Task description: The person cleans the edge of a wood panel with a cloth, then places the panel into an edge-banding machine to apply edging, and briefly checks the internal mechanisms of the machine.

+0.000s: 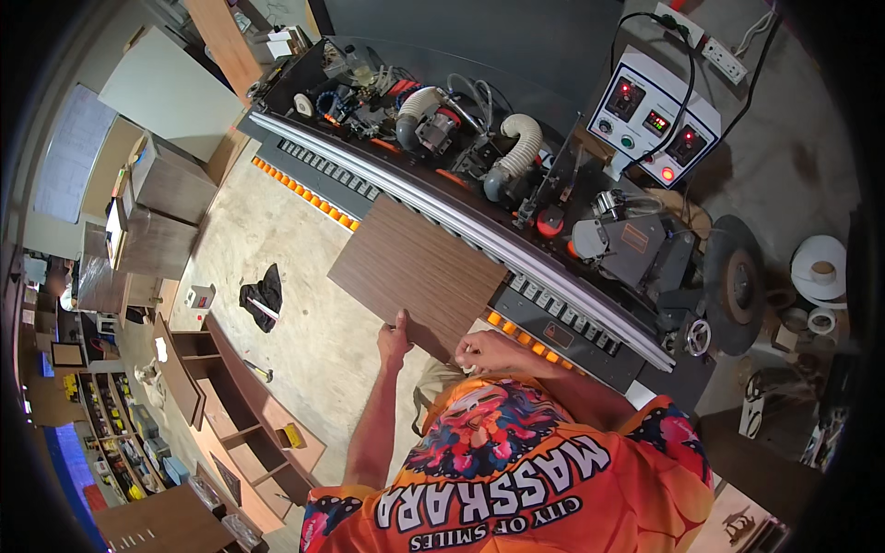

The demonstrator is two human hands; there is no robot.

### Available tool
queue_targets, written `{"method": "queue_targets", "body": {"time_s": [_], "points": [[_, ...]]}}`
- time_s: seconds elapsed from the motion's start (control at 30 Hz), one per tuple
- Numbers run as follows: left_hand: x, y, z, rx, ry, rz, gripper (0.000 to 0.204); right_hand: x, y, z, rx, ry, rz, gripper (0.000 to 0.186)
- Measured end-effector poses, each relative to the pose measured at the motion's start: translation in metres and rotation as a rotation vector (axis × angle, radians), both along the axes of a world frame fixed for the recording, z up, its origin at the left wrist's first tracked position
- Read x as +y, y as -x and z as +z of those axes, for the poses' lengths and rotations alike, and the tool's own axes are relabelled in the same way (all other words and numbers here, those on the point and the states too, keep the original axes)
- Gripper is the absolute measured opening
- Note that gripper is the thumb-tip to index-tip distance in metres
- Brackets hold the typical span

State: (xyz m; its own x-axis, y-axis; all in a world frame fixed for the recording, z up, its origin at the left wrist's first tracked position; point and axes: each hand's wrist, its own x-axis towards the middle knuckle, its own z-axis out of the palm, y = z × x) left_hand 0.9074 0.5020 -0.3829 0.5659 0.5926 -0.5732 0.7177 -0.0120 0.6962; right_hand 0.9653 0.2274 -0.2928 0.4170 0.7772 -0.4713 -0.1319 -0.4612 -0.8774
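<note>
Left hand (395,341) closed on the near edge of a brown wood-grain board (415,267), thumb on top. Right hand (489,352) loosely curled at the board's near right corner; cannot tell whether it grips anything. Board lies flat over the machine bed (579,324), beside a long metal rail (516,244). Orange rollers (304,194) show left and right of it. Far right: control box (656,120), indicators lit red. Left, on floor: black cloth (262,293).

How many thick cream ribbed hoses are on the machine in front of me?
2 in view: one around the machine's upper middle, the other just to its right, arching over. Others may be hidden among the machine parts.
</note>
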Motion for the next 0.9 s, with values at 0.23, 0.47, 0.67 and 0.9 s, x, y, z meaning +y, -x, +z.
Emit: {"method": "queue_targets", "body": {"time_s": [0.23, 0.47, 0.67, 0.9], "points": [[-0.008, -0.007, -0.007, -0.16, 0.146, 0.134, 0.066, 0.012, -0.007, -0.014, -0.234, 0.11, 0.083, 0.036], [0.011, -0.019, 0.012, -0.222, 0.293, 0.096, 0.051, 0.06, -0.016, -0.021, -0.273, 0.084, 0.069, 0.04], [0.035, -0.027, 0.025, -0.206, 0.385, 0.094, 0.044, 0.103, -0.018, -0.011, -0.261, 0.073, 0.048, 0.039], [0.059, -0.041, 0.011, -0.343, 0.53, 0.052, 0.033, 0.129, -0.015, -0.005, -0.302, 0.12, -0.017, 0.036]]}}
